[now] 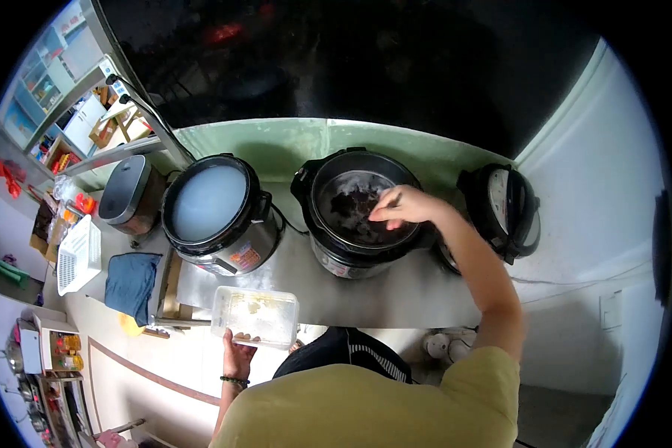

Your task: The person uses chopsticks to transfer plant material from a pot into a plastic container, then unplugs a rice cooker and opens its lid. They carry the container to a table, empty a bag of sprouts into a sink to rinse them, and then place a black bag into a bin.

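- Right hand (397,207) hanging over the open pot, fingers drawn in towards each other, and I can't tell whether anything sits between them
- Below them, the dark contents (347,205), with paler, shiny patches across the surface, lie inside the right-hand cooker (340,265)
- The call here: work low over the middle, fingertips gathered, wrist and forearm lifted clear of the rim, since heat can't be judged from here
- Over to the left hand (238,361), fingers curled round the near edge of a clear plastic box (255,317), firm enough by the look of it
- That box sits well apart from the pot, out by the counter's front edge; bringing it nearer and holding it level would shorten the reach and save spills
- But look what's in the way: the left-hand cooker (246,257), uncovered, cloudy liquid (210,201) high inside, standing just beyond the box
- A black-and-silver appliance (512,213) crowds the right forearm's far side, so elbow room is tight there
- Further out left, a dark cloth (132,280), a white basket (80,254) and a grey bin (122,190), all clear of both hands
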Demonstrator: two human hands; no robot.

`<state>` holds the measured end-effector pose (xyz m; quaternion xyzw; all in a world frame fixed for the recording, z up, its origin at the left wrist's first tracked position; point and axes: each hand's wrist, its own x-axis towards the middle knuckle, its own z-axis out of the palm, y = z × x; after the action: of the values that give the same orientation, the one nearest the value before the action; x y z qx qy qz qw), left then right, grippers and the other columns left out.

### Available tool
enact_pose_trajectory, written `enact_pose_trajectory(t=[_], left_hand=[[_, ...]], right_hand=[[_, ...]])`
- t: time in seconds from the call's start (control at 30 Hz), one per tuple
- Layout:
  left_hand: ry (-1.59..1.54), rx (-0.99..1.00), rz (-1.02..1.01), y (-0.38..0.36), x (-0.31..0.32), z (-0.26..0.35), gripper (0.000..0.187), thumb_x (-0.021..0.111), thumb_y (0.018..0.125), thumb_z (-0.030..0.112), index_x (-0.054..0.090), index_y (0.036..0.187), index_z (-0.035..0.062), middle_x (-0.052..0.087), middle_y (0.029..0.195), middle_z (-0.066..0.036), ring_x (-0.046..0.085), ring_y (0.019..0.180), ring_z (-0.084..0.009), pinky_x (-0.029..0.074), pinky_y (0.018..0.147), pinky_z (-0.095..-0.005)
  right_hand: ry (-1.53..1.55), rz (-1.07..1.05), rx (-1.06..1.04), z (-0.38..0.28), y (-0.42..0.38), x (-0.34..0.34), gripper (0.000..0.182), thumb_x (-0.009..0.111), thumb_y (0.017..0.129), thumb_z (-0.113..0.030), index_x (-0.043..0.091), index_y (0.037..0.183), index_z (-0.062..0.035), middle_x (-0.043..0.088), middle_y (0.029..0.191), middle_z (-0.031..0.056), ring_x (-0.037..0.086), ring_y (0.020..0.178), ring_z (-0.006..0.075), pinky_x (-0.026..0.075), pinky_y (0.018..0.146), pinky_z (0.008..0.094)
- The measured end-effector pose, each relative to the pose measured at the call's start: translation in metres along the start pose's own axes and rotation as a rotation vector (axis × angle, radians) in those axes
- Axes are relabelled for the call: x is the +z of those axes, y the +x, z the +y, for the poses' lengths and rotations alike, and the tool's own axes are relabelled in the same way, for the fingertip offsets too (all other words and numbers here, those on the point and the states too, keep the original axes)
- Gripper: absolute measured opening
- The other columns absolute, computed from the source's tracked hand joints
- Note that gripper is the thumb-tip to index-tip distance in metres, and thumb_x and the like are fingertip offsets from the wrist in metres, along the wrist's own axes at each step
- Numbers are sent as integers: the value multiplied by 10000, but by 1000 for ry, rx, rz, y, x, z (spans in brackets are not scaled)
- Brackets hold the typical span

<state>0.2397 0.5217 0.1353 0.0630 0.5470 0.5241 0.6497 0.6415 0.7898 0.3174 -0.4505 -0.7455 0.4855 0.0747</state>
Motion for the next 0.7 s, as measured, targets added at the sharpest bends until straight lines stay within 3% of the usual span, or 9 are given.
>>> enact_pose_trajectory(t=[0.1, 0.2, 0.23, 0.33, 0.37, 0.4, 0.57, 0.67, 0.7], left_hand=[[-17, 17, 5, -4, 4, 3, 614, 429, 782, 602, 423, 1018, 35, 500, 967, -81, 507, 945, -252, 380, 868, -378], [13, 43, -1, -13, 6, 7, 600, 417, 787, 603, 434, 997, 41, 510, 952, -77, 515, 932, -242, 385, 857, -375], [6, 59, 5, -16, 7, 7, 596, 419, 784, 607, 440, 981, 45, 514, 943, -74, 520, 924, -241, 387, 852, -370], [-46, 45, 49, -19, -7, 2, 600, 414, 787, 606, 438, 992, 43, 513, 956, -73, 516, 934, -239, 394, 841, -362], [-97, 49, 137, -25, 0, 4, 521, 439, 796, 578, 474, 878, 64, 525, 824, -56, 551, 884, -260, 404, 815, -370], [-103, 52, 141, -27, -2, 2, 521, 439, 796, 578, 474, 878, 64, 525, 824, -56, 551, 884, -260, 404, 815, -370], [-176, 62, 136, -32, -25, -11, 531, 465, 779, 586, 471, 867, 63, 522, 821, -50, 549, 881, -272, 398, 815, -375], [-180, 51, 177, -36, -20, -9, 529, 468, 776, 585, 485, 885, 68, 529, 828, -49, 545, 890, -266, 397, 811, -371], [-178, 43, 211, -38, -18, -8, 529, 469, 776, 583, 493, 898, 69, 534, 835, -49, 541, 900, -260, 397, 808, -368]], right_hand=[[37, 162, -130, 17, 39, 10, 254, 595, 799, -237, 643, 877, -1, 542, 746, 65, 584, 575, 117, 459, 522, 240], [78, 351, -163, 34, 73, 0, 254, 597, 806, -248, 641, 895, -14, 586, 795, 67, 597, 615, 119, 475, 547, 234], [59, 353, -49, 31, 77, -6, 279, 588, 809, -280, 639, 915, -27, 622, 808, 73, 604, 631, 116, 480, 570, 228], [164, 328, 26, 43, 98, -22, 353, 545, 829, -335, 620, 957, -15, 632, 833, 78, 612, 649, 142, 502, 580, 232], [254, 309, 43, 44, 103, -25, 397, 536, 831, -363, 604, 977, -1, 619, 882, 114, 615, 657, 157, 515, 583, 239], [284, 288, 65, 45, 106, -28, 418, 540, 827, -376, 594, 991, 5, 594, 885, 118, 612, 660, 162, 518, 598, 236], [427, 139, 79, 32, 104, -17, 406, 557, 820, -364, 592, 973, 10, 540, 815, 73, 598, 649, 158, 515, 606, 226], [127, 43, 144, 23, 103, -10, 322, 580, 802, -334, 617, 898, -29, 577, 754, 51, 592, 627, 125, 491, 538, 227], [-80, 140, 184, 18, 101, -6, 293, 578, 788, -341, 639, 813, -56, 602, 681, 40, 594, 615, 140, 482, 551, 272]])
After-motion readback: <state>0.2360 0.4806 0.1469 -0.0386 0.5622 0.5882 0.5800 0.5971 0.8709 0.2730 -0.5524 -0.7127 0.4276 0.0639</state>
